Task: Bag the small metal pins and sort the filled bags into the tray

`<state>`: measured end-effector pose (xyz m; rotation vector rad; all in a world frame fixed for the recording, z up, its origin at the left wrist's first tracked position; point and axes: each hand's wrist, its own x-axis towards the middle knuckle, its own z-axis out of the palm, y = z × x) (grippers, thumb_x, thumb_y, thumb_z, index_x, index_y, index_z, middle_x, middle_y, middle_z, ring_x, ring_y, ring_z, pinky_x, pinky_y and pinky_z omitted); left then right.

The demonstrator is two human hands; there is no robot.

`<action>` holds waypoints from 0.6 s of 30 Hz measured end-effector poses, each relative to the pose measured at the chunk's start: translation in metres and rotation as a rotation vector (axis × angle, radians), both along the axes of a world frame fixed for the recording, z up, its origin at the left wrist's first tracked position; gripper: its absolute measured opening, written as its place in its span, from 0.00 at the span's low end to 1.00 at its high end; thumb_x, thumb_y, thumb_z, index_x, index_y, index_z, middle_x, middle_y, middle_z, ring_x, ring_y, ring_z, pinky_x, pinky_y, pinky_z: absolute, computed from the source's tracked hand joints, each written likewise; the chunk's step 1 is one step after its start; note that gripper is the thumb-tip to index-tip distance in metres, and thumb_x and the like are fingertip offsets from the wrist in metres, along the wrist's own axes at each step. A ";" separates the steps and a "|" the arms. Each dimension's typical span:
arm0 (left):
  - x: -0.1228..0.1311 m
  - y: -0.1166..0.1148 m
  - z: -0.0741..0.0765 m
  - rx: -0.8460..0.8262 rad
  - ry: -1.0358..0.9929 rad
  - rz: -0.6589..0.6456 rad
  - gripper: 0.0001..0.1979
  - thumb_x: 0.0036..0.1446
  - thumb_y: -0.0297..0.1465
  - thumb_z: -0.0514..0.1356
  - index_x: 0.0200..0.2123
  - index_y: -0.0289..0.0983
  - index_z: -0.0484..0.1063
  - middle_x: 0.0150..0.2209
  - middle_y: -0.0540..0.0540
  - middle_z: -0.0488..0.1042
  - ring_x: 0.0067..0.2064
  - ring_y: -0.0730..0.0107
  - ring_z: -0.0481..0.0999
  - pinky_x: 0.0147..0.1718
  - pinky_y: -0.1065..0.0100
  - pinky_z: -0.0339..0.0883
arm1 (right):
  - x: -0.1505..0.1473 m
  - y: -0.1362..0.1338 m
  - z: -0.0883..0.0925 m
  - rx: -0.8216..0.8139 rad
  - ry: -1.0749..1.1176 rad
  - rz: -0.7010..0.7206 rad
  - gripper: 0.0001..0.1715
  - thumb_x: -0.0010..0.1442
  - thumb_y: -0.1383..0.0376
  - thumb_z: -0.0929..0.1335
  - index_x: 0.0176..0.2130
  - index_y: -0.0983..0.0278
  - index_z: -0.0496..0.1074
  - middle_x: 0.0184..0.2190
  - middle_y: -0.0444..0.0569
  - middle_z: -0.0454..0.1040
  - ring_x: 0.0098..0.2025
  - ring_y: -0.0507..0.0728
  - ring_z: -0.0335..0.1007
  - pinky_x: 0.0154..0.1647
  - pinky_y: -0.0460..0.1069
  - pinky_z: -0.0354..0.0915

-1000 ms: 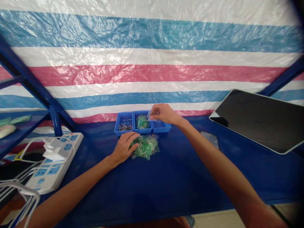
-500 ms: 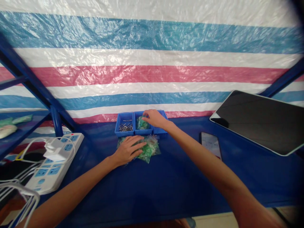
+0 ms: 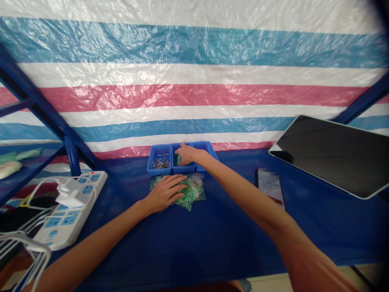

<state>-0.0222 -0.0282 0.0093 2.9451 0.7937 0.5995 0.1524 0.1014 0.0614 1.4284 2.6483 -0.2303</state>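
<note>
My left hand (image 3: 166, 191) lies palm down with its fingers spread over a small pile of clear and green plastic packets (image 3: 192, 190) on the blue tabletop. My right hand (image 3: 187, 154) reaches down into the middle blue bin (image 3: 184, 167), and its fingertips are partly hidden there. Beneath those fingers a bit of a green packet (image 3: 178, 159) shows. Left of it, another blue bin (image 3: 159, 170) holds small metal pieces (image 3: 161, 163) that look like screws or pins. The right blue bin (image 3: 206, 148) is partly covered by my right wrist.
On the right are a phone (image 3: 270, 187) and a large dark-screened tablet or monitor (image 3: 331, 156). A white power strip (image 3: 71, 215) with plugs and cables lies on the left. Blue metal frame bars (image 3: 50, 109) and a striped plastic sheet (image 3: 194, 95) bound the space.
My right hand has shifted slightly left and lower into the middle bin, uncovering more of the right bin. My left hand stays on the packets.
</note>
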 end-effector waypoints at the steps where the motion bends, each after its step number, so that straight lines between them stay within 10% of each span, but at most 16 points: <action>1: 0.000 0.000 0.001 -0.001 0.013 -0.016 0.20 0.64 0.37 0.50 0.58 0.43 0.61 0.60 0.43 0.62 0.62 0.60 0.58 0.57 0.56 0.57 | 0.000 0.000 -0.002 -0.011 -0.017 0.022 0.36 0.49 0.61 0.73 0.56 0.64 0.64 0.54 0.62 0.63 0.51 0.65 0.67 0.47 0.53 0.66; 18: 0.003 0.002 -0.004 0.008 0.029 -0.071 0.20 0.64 0.35 0.51 0.58 0.46 0.61 0.58 0.44 0.65 0.60 0.61 0.63 0.55 0.57 0.59 | -0.009 0.008 -0.008 0.006 -0.052 0.050 0.37 0.47 0.62 0.73 0.55 0.67 0.65 0.49 0.63 0.72 0.46 0.68 0.72 0.38 0.54 0.70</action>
